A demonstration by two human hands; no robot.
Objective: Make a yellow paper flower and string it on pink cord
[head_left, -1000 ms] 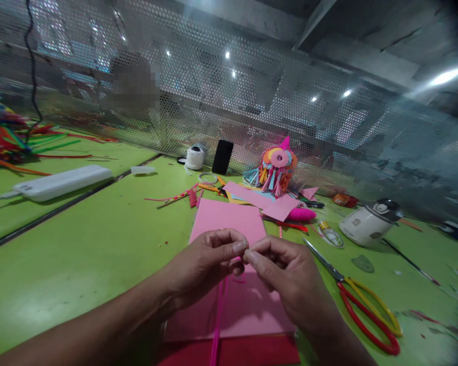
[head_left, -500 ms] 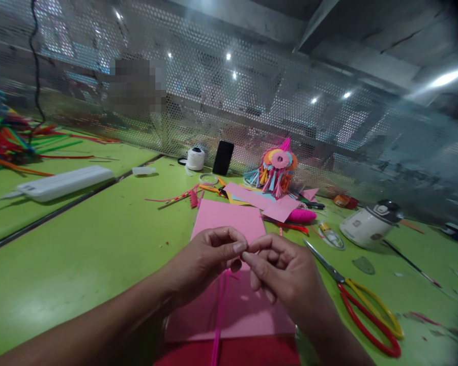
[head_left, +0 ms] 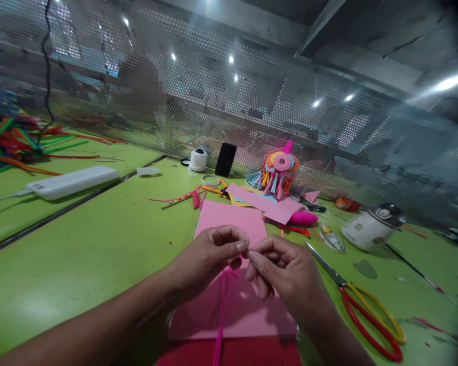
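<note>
My left hand [head_left: 208, 259] and my right hand [head_left: 286, 277] meet fingertip to fingertip above a pink paper sheet [head_left: 229, 223]. Both hands pinch the top end of a thin pink strip [head_left: 221, 310], which hangs down from the fingers toward me. The left thumb and forefinger are pressed together on it. The right hand's fingers are curled, its thumb and forefinger closed at the same spot. A red sheet [head_left: 252, 353] lies under the near edge of the pink one.
Red-and-yellow scissors [head_left: 362, 310] lie right of my hands on the green table [head_left: 84, 254]. Behind the sheet are a fringed paper ornament [head_left: 277, 170], a black phone [head_left: 225, 158], a white tape roll [head_left: 197, 159], a white pot [head_left: 372, 229] and paper scraps. A perforated metal screen [head_left: 252, 101] backs the table; a power strip [head_left: 72, 181] lies at left.
My hands stay together on the strip; the right fingers have shifted slightly along it. The view has drifted a little.
</note>
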